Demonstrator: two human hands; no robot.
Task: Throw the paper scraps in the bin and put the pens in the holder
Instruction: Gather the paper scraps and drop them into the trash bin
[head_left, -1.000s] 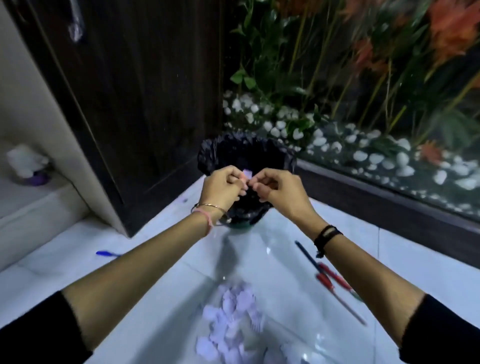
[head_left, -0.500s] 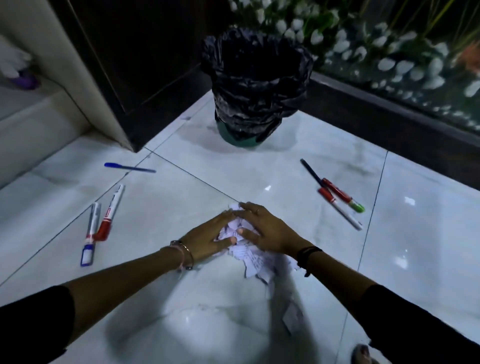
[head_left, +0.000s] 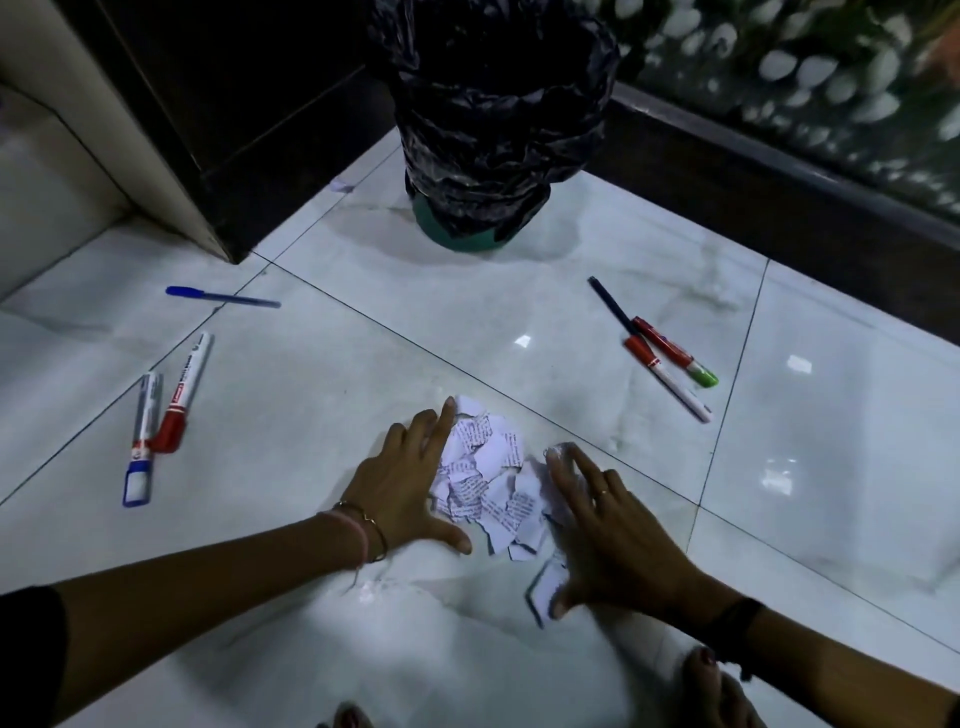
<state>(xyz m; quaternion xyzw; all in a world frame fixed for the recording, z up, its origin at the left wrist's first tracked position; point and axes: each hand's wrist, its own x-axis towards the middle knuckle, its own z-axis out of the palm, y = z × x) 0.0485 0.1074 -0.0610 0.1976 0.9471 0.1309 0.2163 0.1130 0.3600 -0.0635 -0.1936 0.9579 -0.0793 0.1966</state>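
Left hand (head_left: 402, 483): flat on the floor (head_left: 322, 395), fingers spread, gripping nothing. Right hand (head_left: 605, 525): likewise splayed and empty. Paper scraps (head_left: 488, 483): loose heap between both palms, touching each; one stray piece (head_left: 545, 590) under the right thumb. Risk: a shallow scoop could spill light pieces on the way to the bin (head_left: 493, 119), well ahead. Pens (head_left: 665, 353): on the tiles, both sides, untouched. Holder: not visible.

Glossy marble-look floor (head_left: 519, 312) (v. reflective); crinkly plastic bin liner (head_left: 498, 119); paper scraps (head_left: 488, 478).
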